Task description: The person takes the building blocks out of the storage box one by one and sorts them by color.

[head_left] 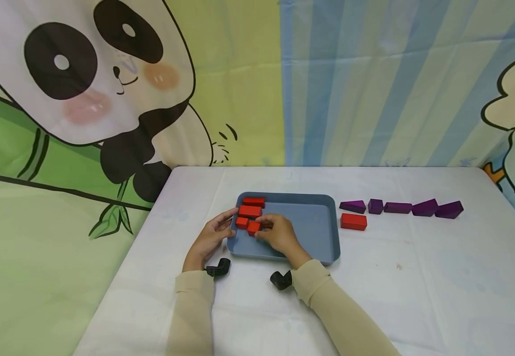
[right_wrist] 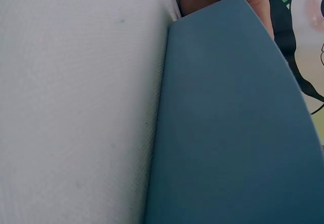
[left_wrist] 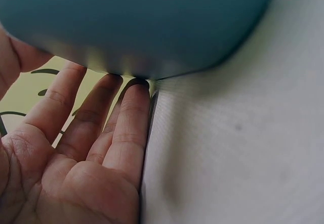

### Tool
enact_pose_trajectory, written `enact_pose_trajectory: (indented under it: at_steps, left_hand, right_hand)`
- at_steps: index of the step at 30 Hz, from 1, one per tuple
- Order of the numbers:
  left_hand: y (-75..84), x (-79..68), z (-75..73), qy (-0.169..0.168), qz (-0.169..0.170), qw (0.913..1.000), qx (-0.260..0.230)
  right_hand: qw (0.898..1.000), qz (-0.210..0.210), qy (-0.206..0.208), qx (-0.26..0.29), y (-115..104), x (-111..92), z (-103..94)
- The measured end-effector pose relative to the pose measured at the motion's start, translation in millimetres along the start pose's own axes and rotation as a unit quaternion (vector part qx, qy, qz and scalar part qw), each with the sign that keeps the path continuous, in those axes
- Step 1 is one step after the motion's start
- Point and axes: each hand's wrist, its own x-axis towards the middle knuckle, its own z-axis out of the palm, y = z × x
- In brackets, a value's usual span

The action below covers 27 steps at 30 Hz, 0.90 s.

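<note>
A blue-grey tray (head_left: 302, 217) lies on the table. My left hand (head_left: 211, 240) holds its left rim, thumb over the edge; in the left wrist view the fingers (left_wrist: 126, 127) reach along the tray's outer wall (left_wrist: 136, 26). Inside the tray, my right hand (head_left: 280, 235) pinches a small red block (head_left: 254, 228) between thumb and fingers. Beside it sit another small red block (head_left: 242, 223), a larger red block (head_left: 250, 211) and a long red block (head_left: 254, 202), all on the tray's left side. The right wrist view shows only the tray's wall (right_wrist: 228, 112), hiding the right hand.
Right of the tray, a red rectangular block (head_left: 353, 222) lies on the white-covered table (head_left: 417, 287). Behind it runs a row of several purple blocks (head_left: 397, 207) of differing shapes. A printed cloth (head_left: 239, 99) hangs behind the table.
</note>
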Motion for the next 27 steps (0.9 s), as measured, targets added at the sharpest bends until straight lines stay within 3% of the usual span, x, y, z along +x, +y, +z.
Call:
enact_pose_trajectory:
  at_steps: [8, 13, 21, 27]
  left_hand:
    - [5.8, 5.1, -2.1, -0.008, 0.013, 0.9999, 0.003]
    - [7.3, 6.3, -2.7, -0.001, 0.001, 1.0000, 0.005]
    - [1.6, 4.7, -4.1, 0.006, -0.001, 1.0000, -0.005]
    - [-7.1, -3.3, -3.6, 0.009, -0.008, 0.9999, 0.002]
  right_hand:
    - [0.999, -0.005, -0.005, 0.033, -5.3, -0.9, -13.4]
    - [0.998, -0.025, -0.005, 0.057, -5.6, -5.6, -28.6]
    - [0.993, -0.084, -0.021, 0.082, 1.7, -20.3, -65.1]
    - [0.989, -0.079, -0.023, 0.122, 20.7, -36.0, -96.0]
